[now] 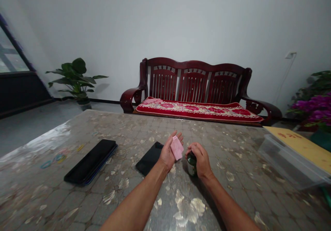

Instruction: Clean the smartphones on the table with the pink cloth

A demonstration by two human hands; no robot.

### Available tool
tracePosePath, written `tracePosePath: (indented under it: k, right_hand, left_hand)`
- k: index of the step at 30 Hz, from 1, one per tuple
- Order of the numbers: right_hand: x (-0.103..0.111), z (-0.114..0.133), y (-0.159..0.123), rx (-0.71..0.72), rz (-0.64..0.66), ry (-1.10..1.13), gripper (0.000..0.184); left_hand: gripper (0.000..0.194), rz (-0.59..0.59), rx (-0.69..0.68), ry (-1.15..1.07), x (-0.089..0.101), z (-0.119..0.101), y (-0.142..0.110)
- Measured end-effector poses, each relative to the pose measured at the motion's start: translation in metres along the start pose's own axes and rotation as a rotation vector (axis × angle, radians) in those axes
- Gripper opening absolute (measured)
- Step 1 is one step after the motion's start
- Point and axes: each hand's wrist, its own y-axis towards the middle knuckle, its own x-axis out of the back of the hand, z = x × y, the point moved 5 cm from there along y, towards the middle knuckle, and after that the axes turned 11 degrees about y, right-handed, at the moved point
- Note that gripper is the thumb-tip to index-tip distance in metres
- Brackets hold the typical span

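Note:
On the palm of my left hand (167,156) lies a small folded pink cloth (177,148). The palm faces up, the fingers reach forward beyond the cloth, and the hand is above the table beside a dark tablet (149,159). My right hand (201,158) is closed round the top of a dark green bottle (191,165) with a pale label. That bottle stands upright on the table, its cap mostly hidden by my fingers.
Left on the patterned tabletop (124,203) lie a stack of dark tablets or phones (90,162) and several coloured rings (58,157). At right stands a clear plastic box (287,165) with a yellow envelope (300,143) on top. Beyond is a wooden bench (193,84).

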Motion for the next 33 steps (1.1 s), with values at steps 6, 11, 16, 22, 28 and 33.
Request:
tracePosePath:
  k: [6,11,16,22,28,33]
  right_hand:
    - [0.0,0.002,-0.002,-0.001,0.045,-0.003,0.029]
    - [0.0,0.004,-0.002,0.007,0.059,0.006,0.027]
    - [0.0,0.007,-0.001,-0.007,0.064,0.038,0.028]
    - [0.009,0.013,0.002,0.031,-0.02,0.028,0.028]
    - [0.022,0.02,0.007,0.105,-0.145,-0.034,0.024]
    - [0.024,0.021,0.008,0.124,-0.151,-0.093,0.023]
  left_hand:
    - [0.039,0.021,-0.012,0.005,0.001,0.001,0.001]
    - [0.04,0.037,-0.017,0.008,0.001,0.002,0.001]
    - [0.041,0.028,-0.025,0.008,0.002,0.001,0.001]
    - [0.038,0.014,-0.033,0.01,0.001,0.0,0.001]
    - [0.038,-0.004,-0.077,0.021,-0.001,-0.003,-0.003]
    - [0.041,0.0,-0.101,0.034,-0.003,-0.005,-0.006]
